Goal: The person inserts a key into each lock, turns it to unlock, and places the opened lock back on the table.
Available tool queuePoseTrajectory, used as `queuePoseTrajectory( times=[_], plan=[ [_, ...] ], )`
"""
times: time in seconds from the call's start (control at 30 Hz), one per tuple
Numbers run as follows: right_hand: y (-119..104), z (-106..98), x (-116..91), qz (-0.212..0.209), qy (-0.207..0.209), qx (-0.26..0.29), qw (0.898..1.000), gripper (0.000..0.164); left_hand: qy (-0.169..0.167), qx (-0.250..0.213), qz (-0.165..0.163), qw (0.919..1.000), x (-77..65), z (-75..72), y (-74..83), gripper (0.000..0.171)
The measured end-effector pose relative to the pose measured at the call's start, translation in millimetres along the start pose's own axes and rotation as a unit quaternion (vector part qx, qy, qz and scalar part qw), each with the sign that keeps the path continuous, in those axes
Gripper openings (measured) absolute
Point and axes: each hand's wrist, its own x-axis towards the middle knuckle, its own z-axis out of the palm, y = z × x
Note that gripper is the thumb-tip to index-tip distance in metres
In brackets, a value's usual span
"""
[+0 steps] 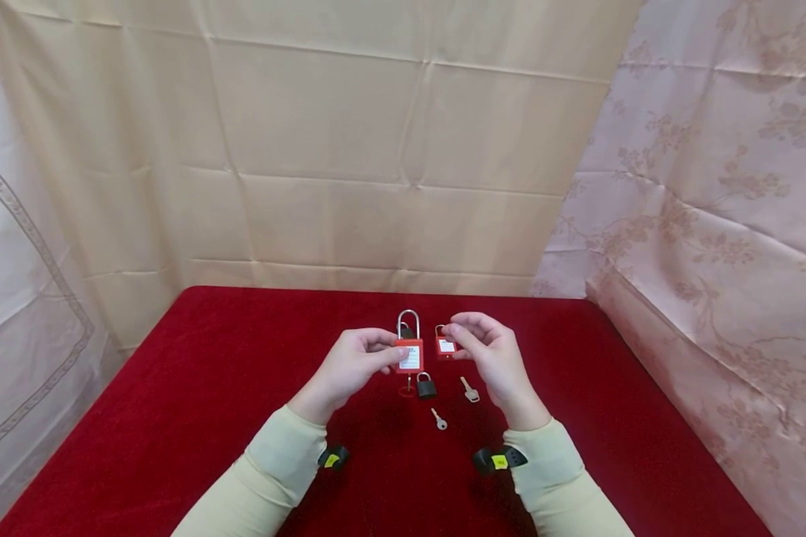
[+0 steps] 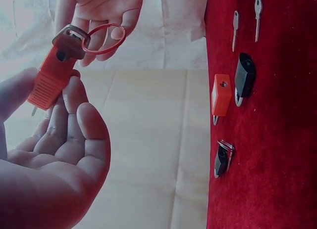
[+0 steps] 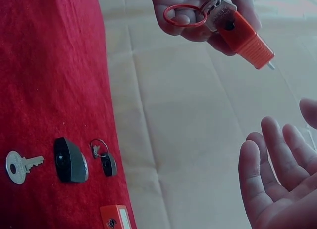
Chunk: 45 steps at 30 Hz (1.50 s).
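My left hand (image 1: 359,362) pinches a red padlock (image 1: 410,358) with a white label between thumb and fingers, its long silver shackle pointing up. A key (image 2: 71,40) sits in the keyhole at the padlock's base, with a red ring (image 2: 103,38) hanging from it. Just to the right, my right hand (image 1: 490,358) is raised with fingers spread and loosely bent, holding nothing in the right wrist view. Partly behind it in the head view lies a second red padlock (image 1: 446,347) on the red cloth.
A black padlock (image 1: 426,386) lies below the held one. Farther back, a smaller black padlock (image 3: 108,164) has keys on a ring (image 3: 99,147). Two loose silver keys, one larger (image 1: 470,390) and one smaller (image 1: 439,421), lie nearer me. Fabric curtains (image 1: 376,149) surround the red-covered table (image 1: 242,418).
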Motion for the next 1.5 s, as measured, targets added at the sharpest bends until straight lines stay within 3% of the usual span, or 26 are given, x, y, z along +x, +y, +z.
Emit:
queuePoseTrajectory(
  times=[0.4,0.93,1.33,1.5],
  plan=[
    [6.1,8.0,-0.8,0.012,-0.045,-0.051,0.998,0.027,-0.014,0.027,-0.036,0.9989,-0.8,3.3,-2.4,0.026],
    [8.2,11.9,-3.6,0.042,-0.064,-0.047,0.996,0.028,-0.056,0.057,-0.022,0.9965,-0.2,9.0,-4.5,0.026],
    [9.3,14.1,-2.8,0.028,-0.069,-0.049,0.996,0.024,-0.064,0.065,-0.039,0.9951,-2.3,9.3,-2.6,0.024],
    [8.5,14.1,-2.7,0.024,-0.071,-0.055,0.996,0.026,-0.064,0.068,-0.031,0.9952,-2.2,9.5,-2.9,0.025]
  ],
)
